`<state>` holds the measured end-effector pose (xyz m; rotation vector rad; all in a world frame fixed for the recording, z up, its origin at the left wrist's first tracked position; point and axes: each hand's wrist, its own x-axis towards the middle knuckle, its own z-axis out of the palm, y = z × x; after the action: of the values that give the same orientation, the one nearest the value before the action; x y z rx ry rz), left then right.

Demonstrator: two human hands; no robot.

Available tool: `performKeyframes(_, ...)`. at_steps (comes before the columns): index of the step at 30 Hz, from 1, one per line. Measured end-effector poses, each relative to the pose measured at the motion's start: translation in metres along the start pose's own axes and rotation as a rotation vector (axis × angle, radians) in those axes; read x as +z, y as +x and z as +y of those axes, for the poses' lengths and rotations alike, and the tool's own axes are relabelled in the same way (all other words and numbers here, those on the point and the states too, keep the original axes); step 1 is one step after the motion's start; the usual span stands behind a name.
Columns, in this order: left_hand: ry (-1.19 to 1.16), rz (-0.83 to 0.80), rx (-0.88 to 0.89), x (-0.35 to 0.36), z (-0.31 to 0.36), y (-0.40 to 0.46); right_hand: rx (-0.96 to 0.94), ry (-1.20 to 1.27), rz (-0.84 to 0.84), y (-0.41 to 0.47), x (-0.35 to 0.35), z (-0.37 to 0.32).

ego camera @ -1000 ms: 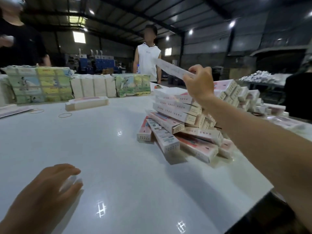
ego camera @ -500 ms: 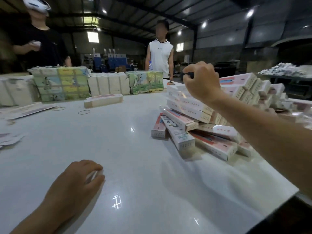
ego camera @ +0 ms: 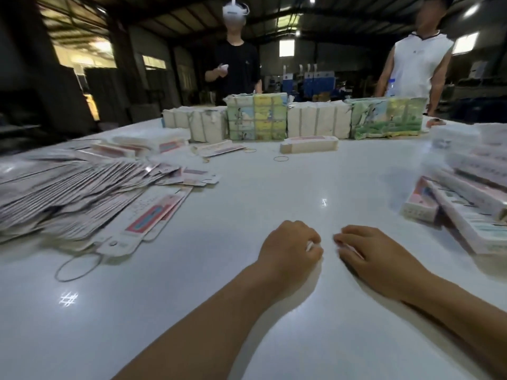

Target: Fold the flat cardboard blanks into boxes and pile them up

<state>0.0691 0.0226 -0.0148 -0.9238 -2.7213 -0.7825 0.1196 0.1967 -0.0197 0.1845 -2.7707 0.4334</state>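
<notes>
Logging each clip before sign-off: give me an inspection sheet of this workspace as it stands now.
Surface: white glossy table, lamp glare on it.
Job's things: heap of flat blanks at left; pile of folded boxes at right; one folded box alone mid-table.
Clutter: rubber bands, one large near the blanks, smaller ones further back; strapped bundles along the far edge.
Hands: left hand loosely curled, right hand flat-fingered, both low over the table, close together; a small white bit shows at the left fingers, unclear.
Cables: nothing seen.
Surroundings: dim warehouse; two people stand behind the table, one wearing a headset.
</notes>
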Motion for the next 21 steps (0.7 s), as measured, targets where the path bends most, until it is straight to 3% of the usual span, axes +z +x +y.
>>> performKeyframes(6,-0.26,0.034,-0.274,-0.041,-0.017,0.015,0.025,0.007,0.007,0.001,0.003,0.001)
performKeyframes(12,0.413,0.051,-0.671,-0.132,-0.128,0.018,0.063,0.009,-0.012,0.002,0.002,-0.002)
performKeyframes(15,0.541,-0.022,-0.942,-0.15,-0.178,-0.01,0.089,0.03,-0.017,0.003,0.002,-0.002)
performKeyframes(17,0.597,-0.053,-0.964,-0.147,-0.192,-0.019,0.095,0.028,-0.018,0.004,0.004,0.0)
performKeyframes(21,0.818,-0.009,-0.715,-0.129,-0.188,-0.012,0.108,0.018,-0.036,0.006,0.006,0.001)
